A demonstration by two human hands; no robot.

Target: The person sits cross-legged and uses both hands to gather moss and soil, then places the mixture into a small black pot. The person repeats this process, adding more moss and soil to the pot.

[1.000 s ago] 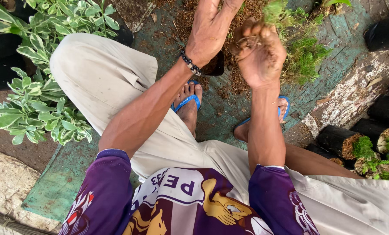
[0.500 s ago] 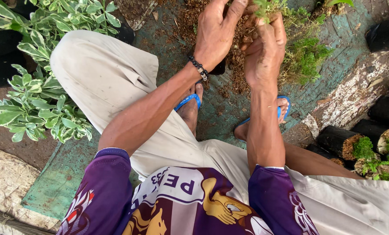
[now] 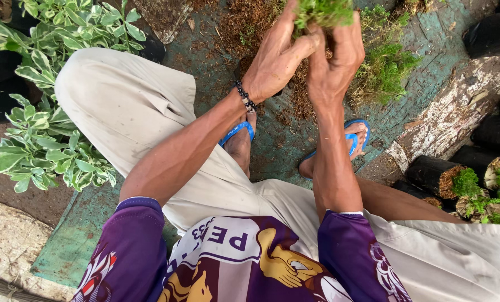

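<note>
Item: green plant clump (image 3: 324,12) with brown root mass, held aloft at top of view. Left hand (image 3: 277,59) and right hand (image 3: 334,61): each grip pinching the roots. Risk: hard pulling likely tears stems, sheds fibre onto floor (image 3: 272,151).

One head-worn camera looks steeply down from close above the seated person's lap, facing forward past the knees; both forearms run toward twelve o'clock, ground filling the edges.
</note>
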